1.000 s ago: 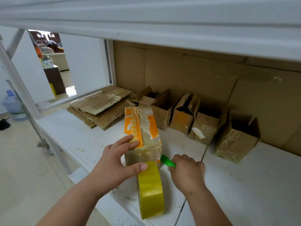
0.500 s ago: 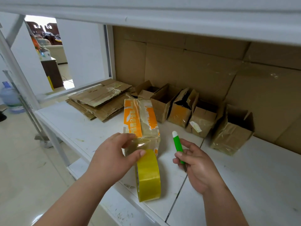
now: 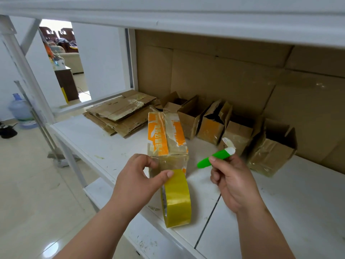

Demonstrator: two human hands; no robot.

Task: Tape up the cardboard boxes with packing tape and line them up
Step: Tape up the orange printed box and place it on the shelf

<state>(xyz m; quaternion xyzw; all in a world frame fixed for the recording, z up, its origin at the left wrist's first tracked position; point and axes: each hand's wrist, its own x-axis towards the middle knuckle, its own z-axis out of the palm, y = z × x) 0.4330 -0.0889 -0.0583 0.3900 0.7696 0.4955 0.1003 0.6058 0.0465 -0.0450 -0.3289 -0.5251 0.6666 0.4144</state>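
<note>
Hands busy: left hand (image 3: 139, 181) pinching tape roll (image 3: 176, 199) beside orange box (image 3: 167, 139), right hand (image 3: 230, 179) gripping green cutter (image 3: 214, 158).

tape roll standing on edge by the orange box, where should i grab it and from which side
Grip the tape roll across its two flat faces near the top of the ring, coming from above. It stands upright on its edge on the white shelf, so the top is free. The left hand is already there, thumb on the top, the orange box just behind, so approach from the near side.
</note>
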